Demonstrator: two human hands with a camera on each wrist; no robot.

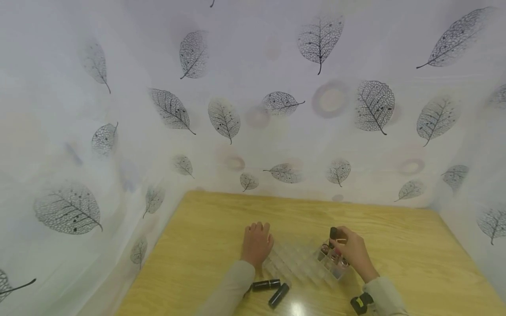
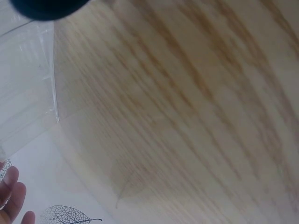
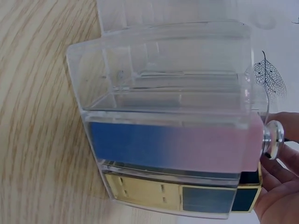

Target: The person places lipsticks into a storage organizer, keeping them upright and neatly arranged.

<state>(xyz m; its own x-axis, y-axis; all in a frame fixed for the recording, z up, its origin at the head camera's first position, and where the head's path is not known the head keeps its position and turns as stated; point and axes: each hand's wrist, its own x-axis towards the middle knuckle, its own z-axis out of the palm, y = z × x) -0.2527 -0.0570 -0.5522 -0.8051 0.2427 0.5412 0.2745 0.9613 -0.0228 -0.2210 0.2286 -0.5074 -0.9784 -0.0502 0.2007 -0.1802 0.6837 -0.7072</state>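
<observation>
A clear plastic lipstick organizer (image 1: 300, 263) with many small compartments stands on the table, lying slantwise between both hands. My right hand (image 1: 356, 252) pinches a black lipstick tube (image 1: 333, 233) upright over the organizer's right end, where several lipsticks sit in compartments. In the right wrist view, a blue-to-pink lipstick tube (image 3: 173, 142) with a silver knob and a gold-and-black lipstick tube (image 3: 145, 189) show through the clear wall. My left hand (image 1: 256, 243) lies at the organizer's left end, fingers extended forward; whether it grips the edge is unclear.
Two black lipstick tubes, one (image 1: 266, 285) beside the left forearm and one (image 1: 279, 295) nearer me, lie on the wood-grain table (image 1: 197, 245). A dark rounded thing (image 2: 46, 7) juts into the left wrist view. A leaf-print curtain (image 1: 253, 149) surrounds the table.
</observation>
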